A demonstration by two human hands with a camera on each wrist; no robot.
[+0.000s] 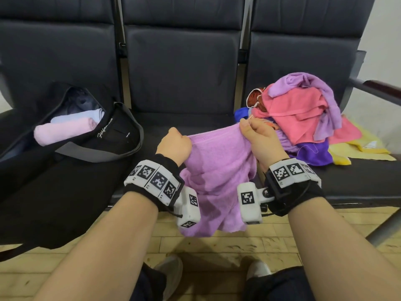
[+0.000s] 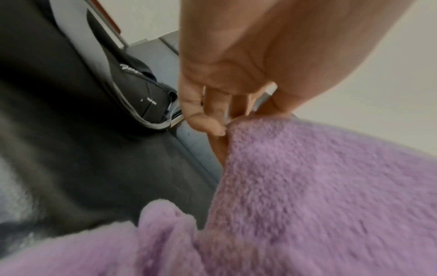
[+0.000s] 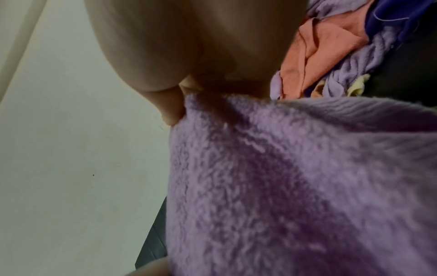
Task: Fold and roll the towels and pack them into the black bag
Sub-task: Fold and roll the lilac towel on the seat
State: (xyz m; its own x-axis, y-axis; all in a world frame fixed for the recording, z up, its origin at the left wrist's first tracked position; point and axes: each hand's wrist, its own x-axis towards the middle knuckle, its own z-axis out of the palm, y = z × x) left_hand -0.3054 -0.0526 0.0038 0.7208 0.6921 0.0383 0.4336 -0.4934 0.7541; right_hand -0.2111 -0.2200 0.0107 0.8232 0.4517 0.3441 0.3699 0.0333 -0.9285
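Note:
A lilac towel point(image 1: 217, 170) hangs in front of the middle seat, held up by its top edge. My left hand point(image 1: 175, 144) pinches its left corner and my right hand point(image 1: 256, 135) pinches its right corner. The left wrist view shows the fingers point(image 2: 208, 125) closed on the towel point(image 2: 319, 186) edge. In the right wrist view the towel point(image 3: 295, 186) fills the frame under the thumb point(image 3: 170, 110). The black bag point(image 1: 93, 135) lies open on the left seat with a pink rolled towel point(image 1: 63, 131) and a pale blue one point(image 1: 80, 116) inside.
A heap of loose towels point(image 1: 303, 114), pink, lilac, purple, blue and yellow, covers the right seat. Dark padded seats point(image 1: 182, 72) form a row with a metal armrest point(image 1: 377, 88) at far right. Wooden floor point(image 1: 217, 246) and my shoes lie below.

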